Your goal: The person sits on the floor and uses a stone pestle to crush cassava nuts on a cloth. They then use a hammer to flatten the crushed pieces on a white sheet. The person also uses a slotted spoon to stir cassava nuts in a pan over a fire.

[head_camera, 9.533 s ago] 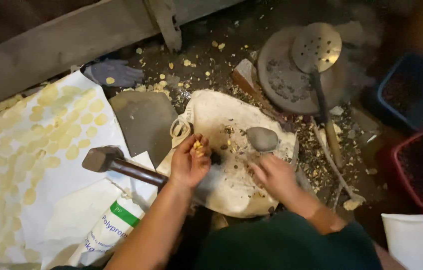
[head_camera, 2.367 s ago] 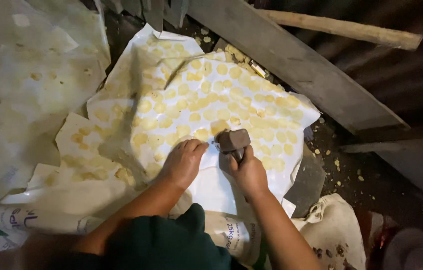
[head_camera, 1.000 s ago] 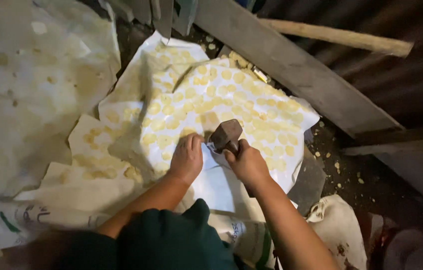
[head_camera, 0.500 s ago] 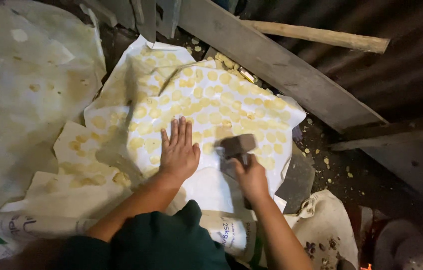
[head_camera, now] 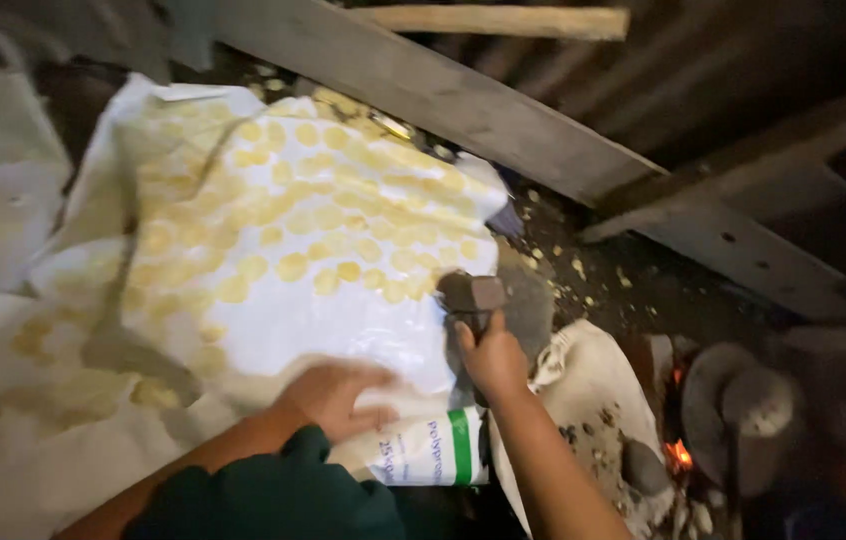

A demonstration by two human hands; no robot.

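Half a second ago my left hand [head_camera: 343, 395] lay spread, fingers fanned, among the yellow discs; it has since slid back to the near edge of the white sack sheet [head_camera: 343, 320], fingers loosely parted and blurred, resting flat on the plastic. My right hand [head_camera: 491, 358] keeps its fist closed round the handle of the hammer [head_camera: 471, 296], whose dark blocky head stands upright just past the sheet's right edge. Flattened yellow discs [head_camera: 293, 267] lie in rows across the sheet's far half, pale and round. A grey wooden beam [head_camera: 463, 105] runs diagonally beyond them. To the right, a crumb-strewn cloth [head_camera: 593, 380] lies beside a small glowing fire [head_camera: 681, 455].
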